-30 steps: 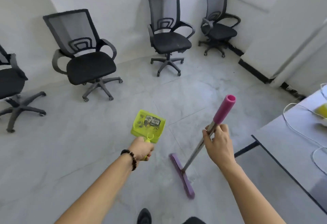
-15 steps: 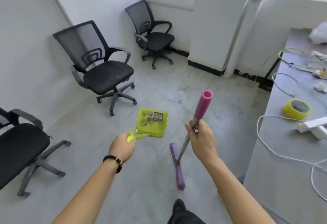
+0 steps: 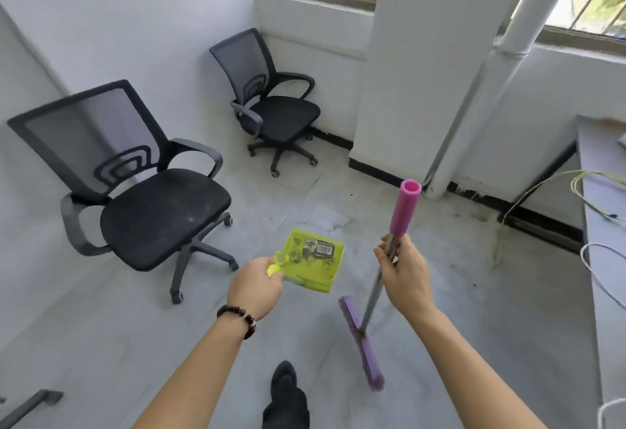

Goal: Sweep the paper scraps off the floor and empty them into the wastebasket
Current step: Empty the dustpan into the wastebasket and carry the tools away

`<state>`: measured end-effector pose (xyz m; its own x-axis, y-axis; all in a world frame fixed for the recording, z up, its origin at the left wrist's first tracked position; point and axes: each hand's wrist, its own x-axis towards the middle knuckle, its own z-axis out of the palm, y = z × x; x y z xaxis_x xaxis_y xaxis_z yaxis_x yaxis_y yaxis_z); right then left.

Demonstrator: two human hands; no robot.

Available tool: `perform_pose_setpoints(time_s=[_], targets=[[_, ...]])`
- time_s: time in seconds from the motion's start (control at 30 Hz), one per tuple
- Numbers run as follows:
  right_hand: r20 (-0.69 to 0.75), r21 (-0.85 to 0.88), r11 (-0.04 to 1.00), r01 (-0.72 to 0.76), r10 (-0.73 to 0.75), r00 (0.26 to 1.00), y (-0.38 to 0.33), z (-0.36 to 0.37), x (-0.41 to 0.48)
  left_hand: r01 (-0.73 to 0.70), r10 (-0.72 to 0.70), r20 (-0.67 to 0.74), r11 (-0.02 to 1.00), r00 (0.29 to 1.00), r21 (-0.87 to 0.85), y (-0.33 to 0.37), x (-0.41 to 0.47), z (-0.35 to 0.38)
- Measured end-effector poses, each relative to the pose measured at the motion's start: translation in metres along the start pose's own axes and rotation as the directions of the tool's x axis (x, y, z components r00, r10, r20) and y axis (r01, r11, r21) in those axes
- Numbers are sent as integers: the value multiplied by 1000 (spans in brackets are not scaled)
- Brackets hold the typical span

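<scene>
Grey floor (image 3: 474, 310) lower centre: left hand (image 3: 255, 288) grips the lime dustpan (image 3: 313, 261) level so its scraps (image 3: 318, 249) don't spill, right hand (image 3: 404, 274) clasps the purple broom (image 3: 361, 333) upright for carrying; wastebasket out of sight.

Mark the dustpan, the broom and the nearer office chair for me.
dustpan (image 3: 313, 261), head view, on its yellow-green tray
broom (image 3: 403, 212), head view, on the pink grip
nearer office chair (image 3: 162, 215), head view, on its black seat

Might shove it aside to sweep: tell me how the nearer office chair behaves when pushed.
The nearer office chair likely rolls easily: casters on a smooth floor. Pushed at its tall mesh back, it may swivel or tilt rather than track straight.
</scene>
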<state>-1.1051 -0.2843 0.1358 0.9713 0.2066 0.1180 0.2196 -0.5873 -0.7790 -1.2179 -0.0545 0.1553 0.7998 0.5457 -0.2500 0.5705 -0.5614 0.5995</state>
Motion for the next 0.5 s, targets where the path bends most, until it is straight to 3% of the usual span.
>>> perform_pose_setpoints(time_s=[0.3, 0.5], targets=[[-302, 77, 984, -162, 177, 937, -8, -5, 204, -202, 172, 223, 972, 959, 118, 133, 271, -22], [-381, 139, 973, -184, 224, 897, 29, -4, 337, -303, 253, 271, 938, 929, 165, 223, 421, 15]])
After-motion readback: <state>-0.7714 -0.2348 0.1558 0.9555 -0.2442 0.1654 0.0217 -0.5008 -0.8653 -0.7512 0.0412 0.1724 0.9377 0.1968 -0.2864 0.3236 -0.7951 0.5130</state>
